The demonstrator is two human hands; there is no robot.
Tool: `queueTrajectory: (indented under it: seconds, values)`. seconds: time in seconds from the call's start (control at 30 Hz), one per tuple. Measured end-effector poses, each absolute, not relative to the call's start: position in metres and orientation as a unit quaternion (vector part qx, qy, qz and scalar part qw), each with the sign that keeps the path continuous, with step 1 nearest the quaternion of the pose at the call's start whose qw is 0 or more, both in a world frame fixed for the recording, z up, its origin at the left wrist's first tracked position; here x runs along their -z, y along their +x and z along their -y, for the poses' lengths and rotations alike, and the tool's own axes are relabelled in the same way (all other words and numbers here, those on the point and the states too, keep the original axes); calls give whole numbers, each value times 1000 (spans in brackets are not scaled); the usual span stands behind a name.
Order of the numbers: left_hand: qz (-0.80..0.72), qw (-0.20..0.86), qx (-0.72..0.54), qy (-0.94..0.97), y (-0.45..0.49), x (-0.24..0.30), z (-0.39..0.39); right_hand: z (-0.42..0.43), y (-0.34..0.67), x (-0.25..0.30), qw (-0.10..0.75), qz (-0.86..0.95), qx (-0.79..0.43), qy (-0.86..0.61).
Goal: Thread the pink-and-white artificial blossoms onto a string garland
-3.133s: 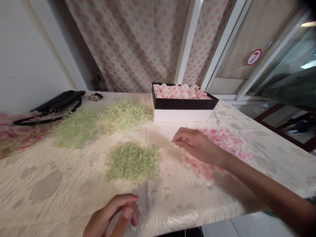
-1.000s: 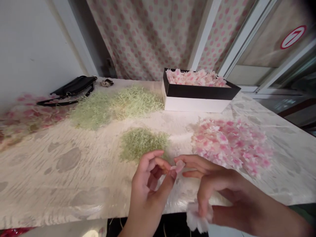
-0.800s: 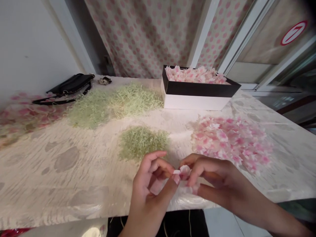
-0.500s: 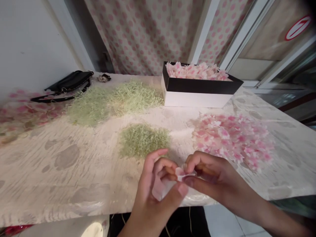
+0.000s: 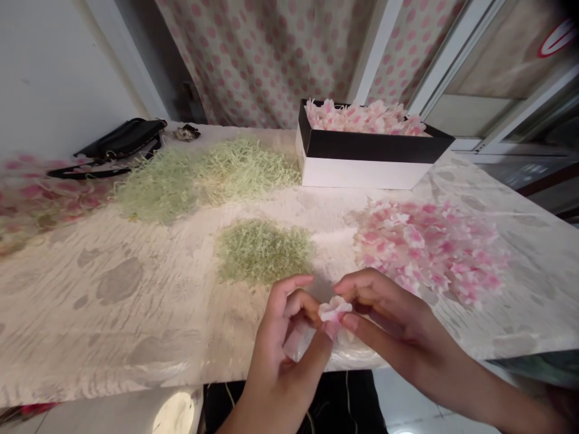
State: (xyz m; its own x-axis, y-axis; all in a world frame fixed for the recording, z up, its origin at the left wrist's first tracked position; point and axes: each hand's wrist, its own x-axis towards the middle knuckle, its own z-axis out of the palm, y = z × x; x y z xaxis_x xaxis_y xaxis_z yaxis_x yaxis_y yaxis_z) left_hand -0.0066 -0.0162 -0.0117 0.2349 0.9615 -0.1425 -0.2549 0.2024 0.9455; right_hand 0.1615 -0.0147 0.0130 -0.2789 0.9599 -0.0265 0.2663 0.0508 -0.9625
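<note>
From where I stand, the person's two hands are up close together just off the front edge of the table, fingertips meeting around a small pink-and-white paper petal cluster [image 5: 333,308]. The right hand [image 5: 398,319] comes in from the side, its thumb and forefinger curled and pinching the cluster from above and behind. The left hand [image 5: 283,340] rises from below, fingers loosely bent, with its thumb pressed up against the cluster's underside. A pale, translucent wisp [image 5: 297,342] sits against the left palm, though I can't tell exactly what it is. Neither hand is spread. Just beyond the right hand lies a loose heap of pink-and-white petals [image 5: 429,250], and a patch of darker green shredded fibre [image 5: 263,252] sits just beyond the left hand. Both rest on a cream blotched table cover [image 5: 117,283]. Farther back are two paler green shredded mounds [image 5: 244,169] side by side, and to their right stands a white box with a black rim [image 5: 362,172], heaped with petals [image 5: 362,117]. At the far left corner, a black bag [image 5: 122,137] lies near a small trinket [image 5: 187,132], and blurred pink petals [image 5: 45,196] cover the left end of the table. A polka-dot curtain [image 5: 271,54] hangs behind it all.
</note>
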Motion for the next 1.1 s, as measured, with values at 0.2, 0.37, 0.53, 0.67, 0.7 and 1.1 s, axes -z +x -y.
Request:
queueTrajectory:
  seconds: [0.2, 0.37, 0.53, 0.67, 0.7, 1.1]
  values:
    - [-393, 659, -451, 456, -7, 13, 17, 16, 162, -9, 363, 638, -475, -486]
    - [-412, 654, -470, 427, -3, 8, 18, 18, 162, -8, 367, 651, -460, -481]
    - [-388, 634, -494, 451, -2, 11, 17, 18, 160, -6, 361, 673, -437, -475]
    - [-430, 576, -521, 460, -9, 11, 13, 8, 169, -11, 373, 719, -307, -500]
    - [-443, 557, -533, 457, -12, 10, 12, 3, 173, -14, 376, 729, -252, -514]
    - [-512, 443, -566, 470, -30, 4, 10, -53, 170, -1, 184, 801, -161, -546]
